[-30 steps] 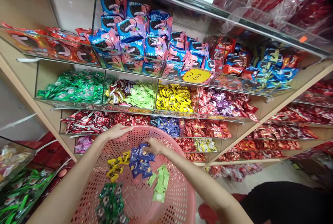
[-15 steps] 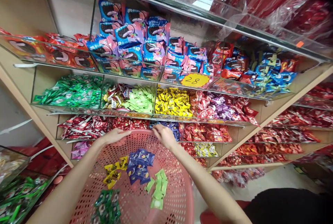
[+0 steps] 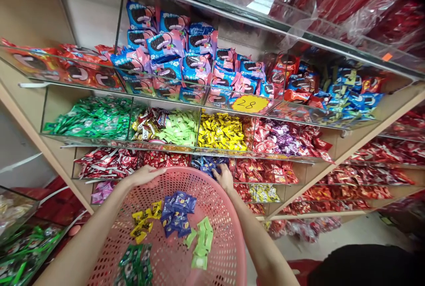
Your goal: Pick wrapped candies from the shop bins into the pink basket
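My left hand (image 3: pixel 148 175) grips the far rim of a pink perforated plastic basket (image 3: pixel 237 237), which is tilted toward me. Inside it lie small wrapped candies in groups: purple-blue packets (image 3: pixel 179 213), yellow packets (image 3: pixel 142 224), light green packets (image 3: pixel 202 239) and dark green packets (image 3: pixel 134 266). Just past the rim, my right hand (image 3: pixel 226 179) reaches to a shelf compartment of blue-wrapped candies (image 3: pixel 206 164). Its fingers are bent but apart at the packets, with no candy visibly held; the fingertips are partly hidden.
Glass-fronted shelves hold blue-pink cookie packs (image 3: pixel 166 47), green candies (image 3: pixel 93 115), yellow candies (image 3: pixel 222 131) and red candies (image 3: pixel 262 171). A yellow price tag (image 3: pixel 250 103) reads 28. Another candy bin (image 3: pixel 29 250) stands at lower left. More shelves (image 3: pixel 365 173) continue at right.
My right hand has come off the basket's rim and moved right to the blue candies. My left hand and the candies in the basket stay nearly where they were.
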A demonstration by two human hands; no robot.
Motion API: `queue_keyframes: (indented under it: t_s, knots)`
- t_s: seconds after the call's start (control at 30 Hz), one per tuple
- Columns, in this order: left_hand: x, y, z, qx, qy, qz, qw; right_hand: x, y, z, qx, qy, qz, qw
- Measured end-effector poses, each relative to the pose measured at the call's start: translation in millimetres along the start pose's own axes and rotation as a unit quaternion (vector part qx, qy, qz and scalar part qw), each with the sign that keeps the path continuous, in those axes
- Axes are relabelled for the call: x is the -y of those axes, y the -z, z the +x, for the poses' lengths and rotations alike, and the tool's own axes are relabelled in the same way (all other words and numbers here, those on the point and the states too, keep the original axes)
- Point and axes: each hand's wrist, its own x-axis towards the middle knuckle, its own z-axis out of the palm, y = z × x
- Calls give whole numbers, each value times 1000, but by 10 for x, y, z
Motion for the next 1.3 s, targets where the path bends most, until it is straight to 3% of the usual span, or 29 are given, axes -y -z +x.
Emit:
queue_keyframes:
  t_s: [0.2,0.43,0.7,0.77,0.87,0.93,1.0,1.07,1.23,1.3]
  knots:
    - [-9,47,-49,-14,-7,-1,1000,-39,-137,-9,-14,-31,38,999]
    - [-64,60,-26,-8,-2,-4,1000,-78,-119,32,15,-62,124,990]
    - [-78,85,-35,-14,-14,1,1000,77,28,0,-27,-108,247,963]
    - [-70,98,-55,-13,-9,0,1000,154,178,-123,-31,-152,380,912]
    - [-77,114,-83,-15,0,0,1000,260,502,-408,31,-228,628,744]
    - [-90,119,-94,-17,7,-2,1000,320,740,-606,83,-266,714,642]
    - [-103,120,-94,-18,8,-4,1000,384,954,-770,90,-286,758,579]
    - [-113,116,-88,-16,10,0,1000,465,1123,-892,74,-290,773,559]
    - [-172,108,-117,-10,20,8,1000,749,1341,-1070,24,-276,755,595]
    - [-213,114,-160,-3,33,-4,999,868,1374,-1116,27,-284,757,587]
